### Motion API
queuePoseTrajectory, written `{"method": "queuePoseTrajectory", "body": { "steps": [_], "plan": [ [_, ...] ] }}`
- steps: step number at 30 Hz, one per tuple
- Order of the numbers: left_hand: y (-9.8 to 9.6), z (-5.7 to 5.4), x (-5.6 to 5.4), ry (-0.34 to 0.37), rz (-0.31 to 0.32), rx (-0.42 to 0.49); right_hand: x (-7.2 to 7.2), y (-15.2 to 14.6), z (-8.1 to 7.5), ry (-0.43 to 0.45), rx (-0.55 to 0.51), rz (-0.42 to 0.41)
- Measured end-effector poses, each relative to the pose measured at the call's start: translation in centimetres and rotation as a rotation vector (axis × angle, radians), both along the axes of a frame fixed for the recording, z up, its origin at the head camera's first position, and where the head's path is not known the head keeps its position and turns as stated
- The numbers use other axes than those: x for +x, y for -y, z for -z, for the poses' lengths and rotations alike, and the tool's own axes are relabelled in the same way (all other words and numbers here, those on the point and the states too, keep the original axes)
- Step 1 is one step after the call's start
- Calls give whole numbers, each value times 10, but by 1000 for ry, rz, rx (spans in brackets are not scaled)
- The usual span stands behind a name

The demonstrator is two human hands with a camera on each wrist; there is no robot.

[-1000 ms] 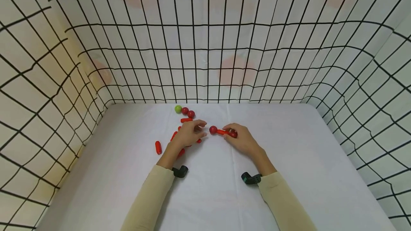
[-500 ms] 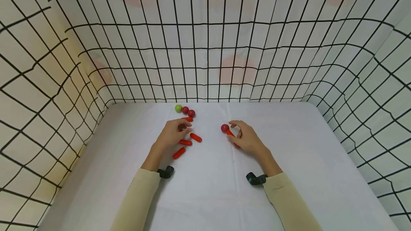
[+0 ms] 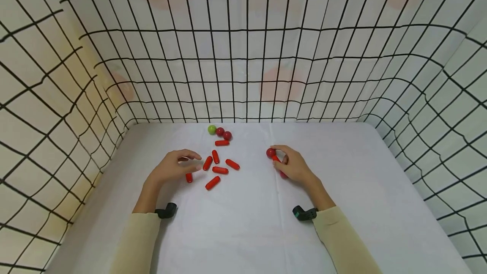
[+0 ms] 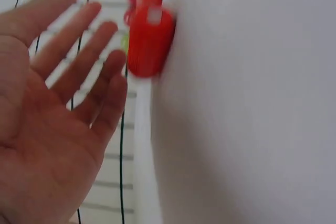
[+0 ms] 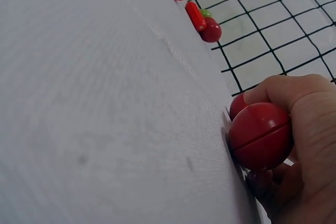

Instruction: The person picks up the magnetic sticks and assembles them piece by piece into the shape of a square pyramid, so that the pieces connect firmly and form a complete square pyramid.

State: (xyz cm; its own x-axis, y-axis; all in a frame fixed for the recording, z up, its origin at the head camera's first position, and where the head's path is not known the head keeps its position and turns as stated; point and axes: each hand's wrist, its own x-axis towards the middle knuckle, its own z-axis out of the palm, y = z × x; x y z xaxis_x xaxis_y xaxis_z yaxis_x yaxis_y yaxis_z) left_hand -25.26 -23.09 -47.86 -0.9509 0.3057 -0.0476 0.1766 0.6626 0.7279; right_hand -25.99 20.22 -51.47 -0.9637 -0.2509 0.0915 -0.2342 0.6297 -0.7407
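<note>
My right hand (image 3: 296, 166) holds a short red rod (image 3: 276, 158) with a red ball (image 3: 270, 152) at its far end and another at its near end. In the right wrist view the near red ball (image 5: 261, 136) shows a seam round its middle; the rod behind it is hidden. On the left, my left hand (image 3: 169, 167) hovers with loosely spread fingers and nothing in its grasp. Its thumb is close to a red rod (image 3: 189, 177), partly covered by the hand. The left wrist view shows the bare palm (image 4: 52, 140) beside a blurred red rod (image 4: 150, 43).
Several red rods (image 3: 220, 170) lie scattered right of the left hand. Behind them a green ball (image 3: 212, 130) and two dark red balls (image 3: 227, 135) sit in a row. A black wire grid (image 3: 247, 58) encloses the white tabletop (image 3: 258, 223) at the back and sides.
My left hand has moved left, away from the right hand and over to the leftmost rod, uncovering several rods. My right hand has turned the rod with its two balls and shifted slightly right.
</note>
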Motion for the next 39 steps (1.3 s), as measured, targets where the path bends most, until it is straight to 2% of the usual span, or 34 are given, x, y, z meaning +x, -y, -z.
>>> {"method": "queuePoseTrajectory", "body": {
  "steps": [4, 7, 13, 17, 21, 29, 34, 39],
  "plan": [
    [22, 2, 4, -6, 96, 44, 0, 0, 1, 4, -22, 7],
    [33, 4, 6, 13, 138, 59, 0, -1, 3, -15, -32, 9],
    [38, 9, 7, 56, 157, 24, 1, 1, 5, -12, -36, 12],
    [39, 10, 6, 40, 180, -12, 2, 2, 6, 11, -39, 28],
    [40, 13, 5, 22, 197, -8, 2, 2, 6, -2, -53, 39],
    [40, 21, 5, 4, 156, 39, 2, 1, 5, -12, -75, 58],
    [37, 21, 7, 20, 67, 20, 3, 1, 4, -7, -91, 70],
    [28, 19, 3, -21, 0, 32, 3, 1, 5, -12, -105, 88]
  ]
}}
